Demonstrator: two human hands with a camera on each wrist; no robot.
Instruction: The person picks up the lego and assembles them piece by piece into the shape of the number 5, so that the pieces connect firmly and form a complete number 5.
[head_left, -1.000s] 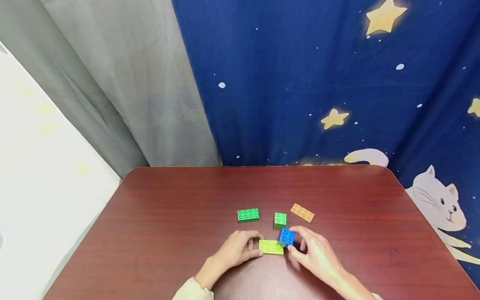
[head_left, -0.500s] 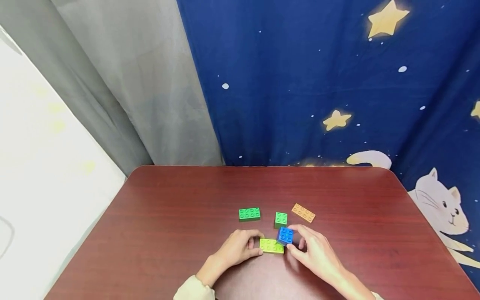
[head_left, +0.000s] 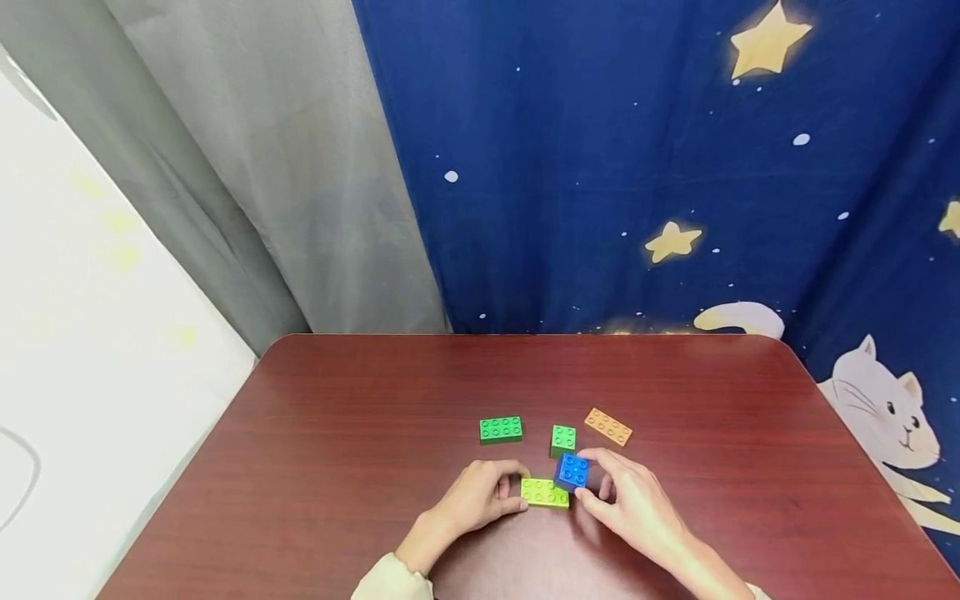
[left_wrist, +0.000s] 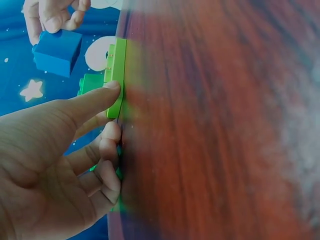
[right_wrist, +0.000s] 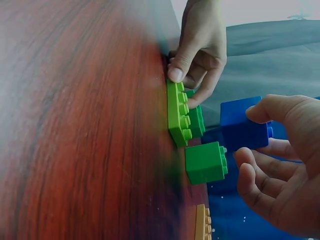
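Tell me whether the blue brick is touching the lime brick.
No: in the right wrist view, the right hand holds the blue brick clear of the lime brick, with a visible gap between.

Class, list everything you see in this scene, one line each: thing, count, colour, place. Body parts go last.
Long toy brick: 1, lime, on the table between the hands
Square four-stud brick: 1, blue, raised above the table
Four-stud brick: 1, green, behind the blue one
Eight-stud brick: 1, green, back left
Thin eight-stud brick: 1, orange, back right
Table: 1, reddish brown, under the bricks
Star-and-cat curtain: 1, mainly blue, behind the table
Plain curtain: grey, count unclear, behind, left
Unidentified surface: white, far left
Sleeves: 2, cream, bottom edge
Left hand: 1, pinching the lime brick
Right hand: 1, holding the blue brick
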